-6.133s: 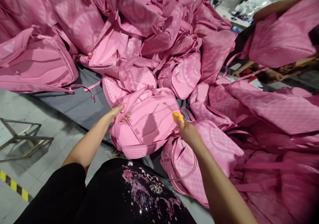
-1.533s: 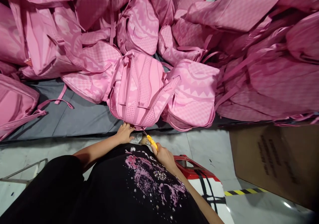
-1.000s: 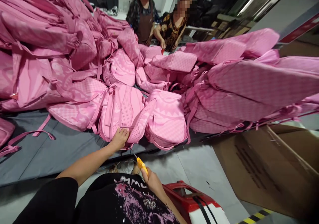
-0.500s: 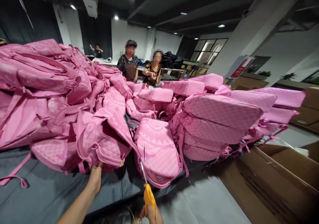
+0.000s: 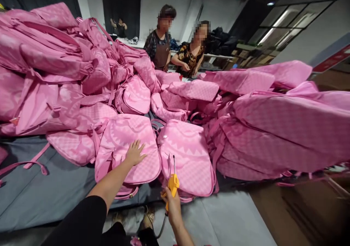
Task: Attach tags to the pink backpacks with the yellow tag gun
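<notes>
My left hand [image 5: 136, 153] lies flat, fingers spread, on the front of a pink backpack [image 5: 127, 127] with a checked and zigzag pattern. My right hand [image 5: 172, 202] is closed around a yellow gun-shaped tool [image 5: 173, 184] with a thin metal tip and a cord hanging below. The tip points up in front of a second pink backpack [image 5: 188, 151], lying to the right of the first. Whether the tip touches that backpack, I cannot tell.
Pink backpacks are heaped at the left [image 5: 54, 56] and stacked at the right [image 5: 281, 136] on a dark grey table cover [image 5: 68, 187]. Cardboard boxes [image 5: 306, 209] stand at the lower right. Two people [image 5: 160, 45] are across the table, another farther back.
The left backpack's flap, raised before, now lies down over its front. My left hand has moved from under that backpack onto it. The tool has risen slightly, and the view has tilted down.
</notes>
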Demonstrator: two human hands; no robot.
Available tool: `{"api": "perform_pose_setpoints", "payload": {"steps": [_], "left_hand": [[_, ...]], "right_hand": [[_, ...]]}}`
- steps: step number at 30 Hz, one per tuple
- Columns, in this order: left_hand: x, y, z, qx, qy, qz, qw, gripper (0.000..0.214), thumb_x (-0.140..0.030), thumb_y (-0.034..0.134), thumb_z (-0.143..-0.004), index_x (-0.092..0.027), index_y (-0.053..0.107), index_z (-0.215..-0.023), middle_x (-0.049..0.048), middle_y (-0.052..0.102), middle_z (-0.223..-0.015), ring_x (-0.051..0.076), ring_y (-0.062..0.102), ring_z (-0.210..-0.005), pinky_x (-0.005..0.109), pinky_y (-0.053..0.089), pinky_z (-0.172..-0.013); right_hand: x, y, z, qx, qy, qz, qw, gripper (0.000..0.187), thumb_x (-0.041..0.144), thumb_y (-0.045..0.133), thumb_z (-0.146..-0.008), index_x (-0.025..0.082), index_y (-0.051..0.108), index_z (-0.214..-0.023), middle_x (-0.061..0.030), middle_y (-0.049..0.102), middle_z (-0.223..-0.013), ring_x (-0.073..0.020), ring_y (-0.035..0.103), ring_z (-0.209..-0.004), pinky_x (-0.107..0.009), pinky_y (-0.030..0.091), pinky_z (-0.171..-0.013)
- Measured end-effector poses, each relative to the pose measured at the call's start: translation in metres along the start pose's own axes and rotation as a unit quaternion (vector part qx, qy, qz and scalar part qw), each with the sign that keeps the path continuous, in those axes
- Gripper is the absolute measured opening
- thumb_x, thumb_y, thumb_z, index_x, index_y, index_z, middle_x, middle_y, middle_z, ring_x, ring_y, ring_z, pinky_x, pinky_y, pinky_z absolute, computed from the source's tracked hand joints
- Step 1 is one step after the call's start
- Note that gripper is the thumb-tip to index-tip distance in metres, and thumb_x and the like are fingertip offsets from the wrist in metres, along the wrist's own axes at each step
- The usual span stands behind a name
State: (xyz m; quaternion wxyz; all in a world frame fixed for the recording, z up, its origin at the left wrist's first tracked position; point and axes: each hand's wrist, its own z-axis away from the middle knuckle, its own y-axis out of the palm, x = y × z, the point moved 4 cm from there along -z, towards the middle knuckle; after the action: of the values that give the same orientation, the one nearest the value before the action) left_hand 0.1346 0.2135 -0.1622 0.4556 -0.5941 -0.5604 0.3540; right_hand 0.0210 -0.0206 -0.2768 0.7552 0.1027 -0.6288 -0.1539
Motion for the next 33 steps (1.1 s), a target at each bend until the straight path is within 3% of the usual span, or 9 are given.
{"api": "perform_pose_setpoints", "payload": {"steps": [4, 7, 15, 19, 21, 24, 26, 29, 33], "left_hand": [[0.01, 0.033, -0.003, -0.014, 0.006, -0.009, 1.0, 0.068, -0.061, 0.032, -0.094, -0.026, 0.027, -0.153, 0.0124, 0.009, -0.158, 0.031, 0.004, -0.146, 0.05, 0.009, -0.115], [0.01, 0.033, -0.002, -0.018, 0.012, -0.016, 1.0, 0.068, -0.061, 0.031, -0.095, -0.026, 0.026, -0.153, 0.0128, 0.007, -0.158, 0.03, 0.001, -0.147, 0.05, 0.008, -0.116], [0.009, 0.031, -0.002, 0.002, 0.009, -0.025, 1.0, 0.068, -0.059, 0.03, -0.096, -0.026, 0.022, -0.154, 0.012, 0.004, -0.159, 0.03, -0.004, -0.146, 0.051, 0.007, -0.115], [0.006, 0.014, 0.002, 0.026, 0.004, -0.027, 0.999, 0.067, -0.058, 0.035, -0.095, -0.024, 0.028, -0.153, 0.0134, 0.004, -0.159, 0.032, 0.001, -0.146, 0.052, 0.01, -0.115], [-0.005, -0.005, -0.002, 0.012, -0.004, -0.035, 0.999, 0.061, -0.052, 0.038, -0.096, -0.019, 0.039, -0.147, 0.016, 0.02, -0.155, 0.033, 0.016, -0.144, 0.05, 0.016, -0.114], [-0.042, -0.033, -0.029, -0.047, 0.048, -0.031, 0.997, 0.046, -0.036, 0.032, -0.1, -0.016, 0.051, -0.136, 0.0124, 0.043, -0.142, 0.025, 0.036, -0.133, 0.043, 0.022, -0.112], [-0.072, -0.04, -0.057, -0.051, 0.126, -0.031, 0.99, 0.042, -0.03, 0.03, -0.1, -0.019, 0.053, -0.133, 0.0072, 0.045, -0.141, 0.022, 0.032, -0.135, 0.042, 0.018, -0.114], [-0.092, -0.036, -0.094, 0.036, 0.163, -0.07, 0.984, 0.036, -0.03, 0.037, -0.098, -0.017, 0.062, -0.121, 0.0086, 0.056, -0.129, 0.028, 0.034, -0.133, 0.051, 0.008, -0.115], [-0.074, -0.048, -0.097, 0.118, 0.167, -0.144, 0.968, 0.043, -0.036, 0.034, -0.099, -0.015, 0.071, -0.091, 0.0097, 0.065, -0.093, 0.025, 0.051, -0.103, 0.051, 0.004, -0.114]], "right_hand": [[-0.014, -0.008, -0.006, -0.006, 0.024, -0.022, 0.999, 0.081, 0.066, 0.071, -0.057, 0.011, 0.046, -0.112, -0.0047, 0.056, -0.079, -0.023, 0.057, -0.077, -0.034, 0.052, -0.074], [-0.015, -0.006, -0.006, -0.001, 0.038, -0.03, 0.999, 0.072, 0.065, 0.071, -0.059, 0.012, 0.048, -0.101, -0.0062, 0.055, -0.082, -0.024, 0.057, -0.079, -0.035, 0.052, -0.077], [-0.018, -0.009, -0.003, 0.026, 0.029, -0.03, 0.999, 0.068, 0.062, 0.072, -0.064, 0.012, 0.05, -0.104, -0.0073, 0.056, -0.087, -0.0253, 0.057, -0.084, -0.039, 0.051, -0.085], [-0.02, -0.011, -0.005, 0.043, 0.039, -0.02, 0.998, 0.076, 0.069, 0.069, -0.063, 0.011, 0.048, -0.107, -0.0105, 0.058, -0.091, -0.0274, 0.057, -0.085, -0.04, 0.05, -0.085], [-0.022, -0.012, -0.007, 0.068, 0.042, -0.013, 0.997, 0.082, 0.07, 0.066, -0.066, 0.009, 0.045, -0.116, -0.0125, 0.059, -0.096, -0.0284, 0.059, -0.088, -0.04, 0.05, -0.087], [-0.026, -0.012, -0.011, 0.079, 0.043, 0.019, 0.996, 0.084, 0.07, 0.062, -0.069, 0.008, 0.045, -0.122, -0.0129, 0.062, -0.093, -0.0302, 0.06, -0.089, -0.041, 0.048, -0.09], [-0.025, -0.013, -0.012, 0.059, 0.034, 0.028, 0.997, 0.084, 0.07, 0.062, -0.068, 0.009, 0.048, -0.123, -0.0128, 0.063, -0.094, -0.0313, 0.061, -0.092, -0.042, 0.047, -0.09], [-0.018, -0.017, -0.013, 0.046, 0.011, 0.019, 0.999, 0.078, 0.067, 0.064, -0.068, 0.011, 0.054, -0.121, -0.0125, 0.062, -0.101, -0.0303, 0.06, -0.095, -0.04, 0.049, -0.087], [-0.008, -0.029, -0.019, 0.069, 0.009, -0.026, 0.997, 0.072, 0.069, 0.063, -0.072, 0.008, 0.058, -0.11, -0.0133, 0.061, -0.094, -0.0273, 0.06, -0.088, -0.037, 0.049, -0.083]]}}
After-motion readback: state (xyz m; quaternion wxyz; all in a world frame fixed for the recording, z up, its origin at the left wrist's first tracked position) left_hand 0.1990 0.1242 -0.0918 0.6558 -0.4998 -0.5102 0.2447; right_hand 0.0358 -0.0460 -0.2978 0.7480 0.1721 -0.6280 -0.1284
